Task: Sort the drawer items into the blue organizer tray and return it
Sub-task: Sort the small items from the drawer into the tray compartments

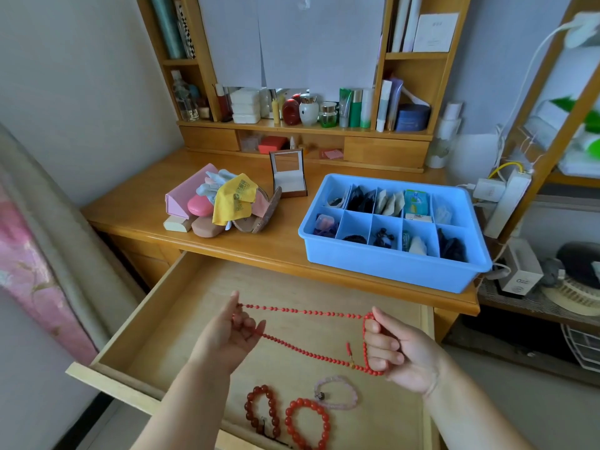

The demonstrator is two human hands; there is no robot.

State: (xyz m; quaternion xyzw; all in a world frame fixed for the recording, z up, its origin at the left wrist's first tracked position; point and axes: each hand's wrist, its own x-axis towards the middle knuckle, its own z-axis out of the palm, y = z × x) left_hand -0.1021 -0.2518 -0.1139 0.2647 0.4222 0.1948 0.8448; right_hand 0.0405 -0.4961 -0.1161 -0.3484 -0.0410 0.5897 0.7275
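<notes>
Both hands [311, 342] stretch a red round-beaded necklace [311, 349] over the wooden drawer [181, 313]

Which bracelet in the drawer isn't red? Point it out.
The pale pink bracelet, lying right of the dark red bracelet and above the bright red bracelet.

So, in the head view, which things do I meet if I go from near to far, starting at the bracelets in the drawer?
Bracelets on the drawer floor → red bead necklace held between left hand and right hand → blue tray on the desk → small open box → shelf of bottles.
</notes>
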